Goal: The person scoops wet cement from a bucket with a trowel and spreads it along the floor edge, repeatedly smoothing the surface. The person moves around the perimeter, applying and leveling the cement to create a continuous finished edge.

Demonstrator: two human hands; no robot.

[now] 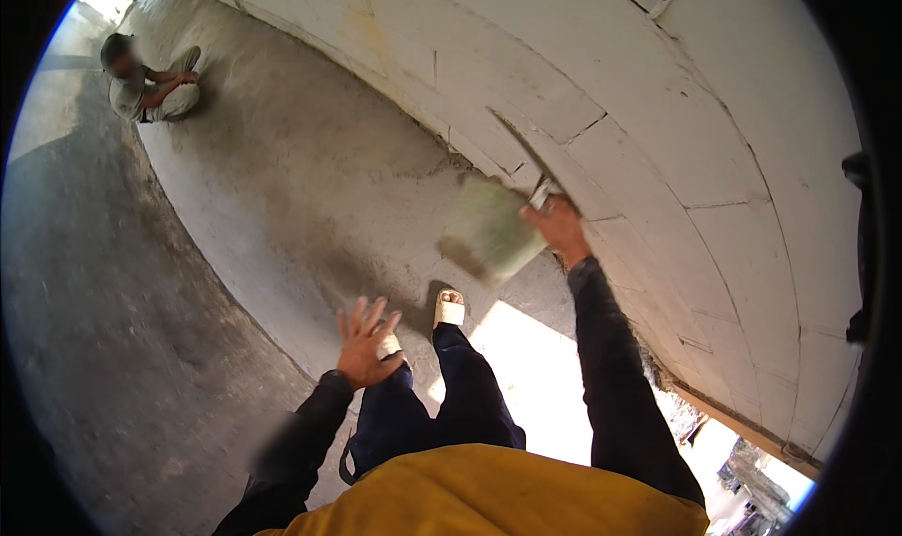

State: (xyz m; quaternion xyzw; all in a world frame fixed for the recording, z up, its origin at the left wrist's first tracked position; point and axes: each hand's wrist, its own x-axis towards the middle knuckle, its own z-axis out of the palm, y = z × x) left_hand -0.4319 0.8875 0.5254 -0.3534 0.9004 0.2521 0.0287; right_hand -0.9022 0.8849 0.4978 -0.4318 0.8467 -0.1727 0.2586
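Observation:
My right hand (561,229) is closed around the pale handle (542,193) of a long, thin, dark-bladed tool (520,141). The blade tapers away from me close beside the white block wall, and its exact kind is hard to make out. Just left of that hand is a blurred greenish-grey block-shaped piece (493,231); whether the hand touches it cannot be told. My left hand (369,341) is open in front of my legs, fingers spread, with nothing in it.
The wall of large white blocks (648,151) runs along my right. My sandalled foot (450,307) stands on a dusty concrete floor (310,188) beside a sunlit patch. Another person (155,90) sits on the floor at far left. A wooden edge (742,428) borders an opening at lower right.

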